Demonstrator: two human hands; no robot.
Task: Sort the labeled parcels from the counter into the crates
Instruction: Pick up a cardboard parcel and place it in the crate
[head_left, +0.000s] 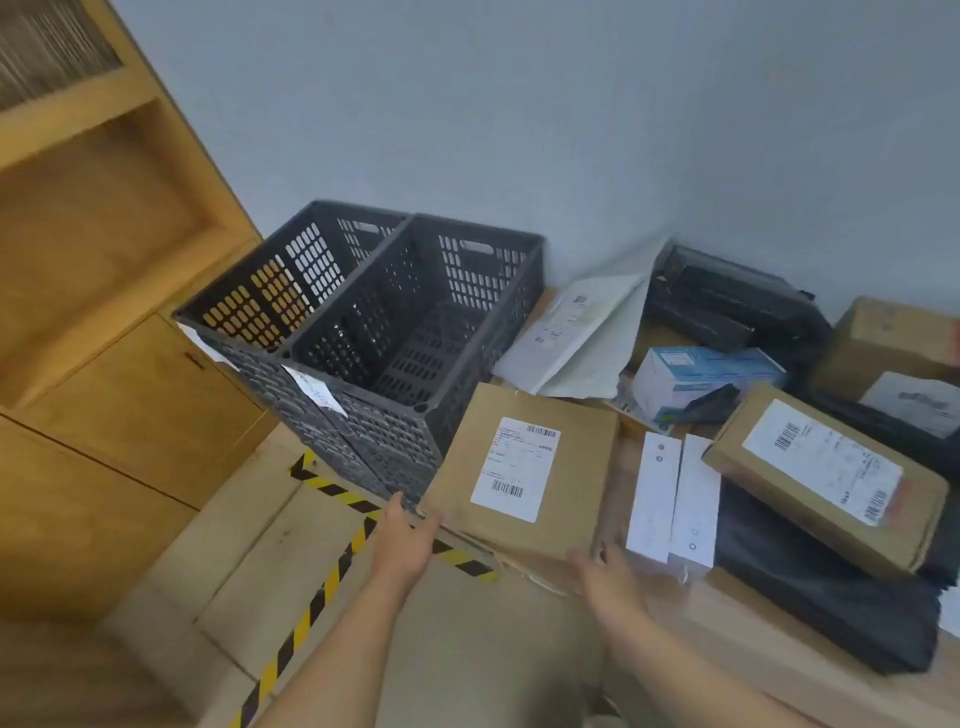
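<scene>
A flat brown cardboard parcel (524, 467) with a white barcode label lies at the counter's left end, next to two dark grey slotted crates (395, 312). My left hand (408, 540) reaches to the parcel's near left corner, fingers straight and touching its edge. My right hand (605, 571), blurred, is at the parcel's near right corner with loosely spread fingers. A second labeled brown box (826, 478) lies further right on a black bag (831, 597). Both crates look empty.
The wooden counter (727, 618) also carries two narrow white boxes (672, 501), white mailer envelopes (576, 332), a blue and white box (701, 379), black packages (727, 301) and a brown box (888, 338) at the back. Yellow-black tape (322, 592) marks the floor. Wooden cabinets (104, 312) stand left.
</scene>
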